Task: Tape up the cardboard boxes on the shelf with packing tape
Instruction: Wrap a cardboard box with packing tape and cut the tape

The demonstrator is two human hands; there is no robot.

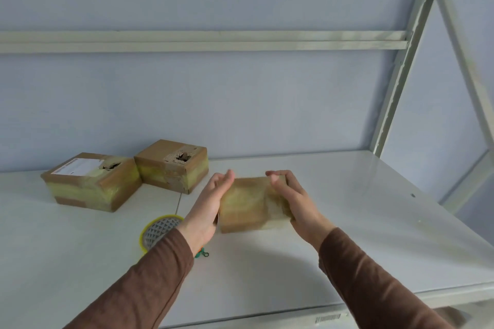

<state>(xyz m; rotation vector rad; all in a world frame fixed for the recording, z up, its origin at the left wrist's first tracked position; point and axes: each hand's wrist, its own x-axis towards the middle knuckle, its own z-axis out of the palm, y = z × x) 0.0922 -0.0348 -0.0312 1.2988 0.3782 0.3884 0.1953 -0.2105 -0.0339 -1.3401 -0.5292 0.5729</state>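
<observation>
White shelf surface (334,195) against a pale wall, left hand (211,203) flat with straight fingers against a taped cardboard box (246,205), right hand (291,195) curled over its other side, 2 closed taped boxes (93,181) (173,165) behind left, yellow-rimmed disc (157,230) near the left wrist.

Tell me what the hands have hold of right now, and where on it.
The small taped box: left hand flat against its left side, right hand curled over its right top edge.
</observation>
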